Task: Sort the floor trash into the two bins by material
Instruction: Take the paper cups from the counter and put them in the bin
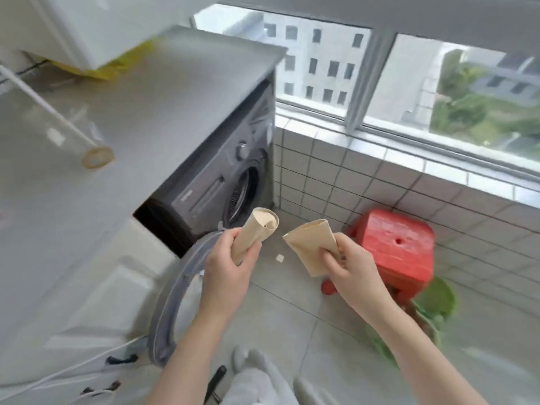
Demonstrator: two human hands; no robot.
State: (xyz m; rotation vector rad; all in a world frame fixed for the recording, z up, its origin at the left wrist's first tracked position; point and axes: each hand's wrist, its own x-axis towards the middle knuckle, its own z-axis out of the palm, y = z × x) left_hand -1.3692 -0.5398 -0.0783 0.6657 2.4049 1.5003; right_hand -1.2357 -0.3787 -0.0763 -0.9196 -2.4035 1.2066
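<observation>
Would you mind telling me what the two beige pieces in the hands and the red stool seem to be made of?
Left piece and right piece: apparently matte brown paper or thin card, judging by the curled, creased edges. Red stool: likely moulded plastic, slightly glossy.

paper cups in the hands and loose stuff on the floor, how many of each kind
Paper cups, held: 2, one in the left hand (left cup), one in the right hand (right cup)
Small paper scraps on the floor: 1 (scrap)
Red stools: 1 (stool)
Green baskets: 1 (basket)
Total: 5
</observation>
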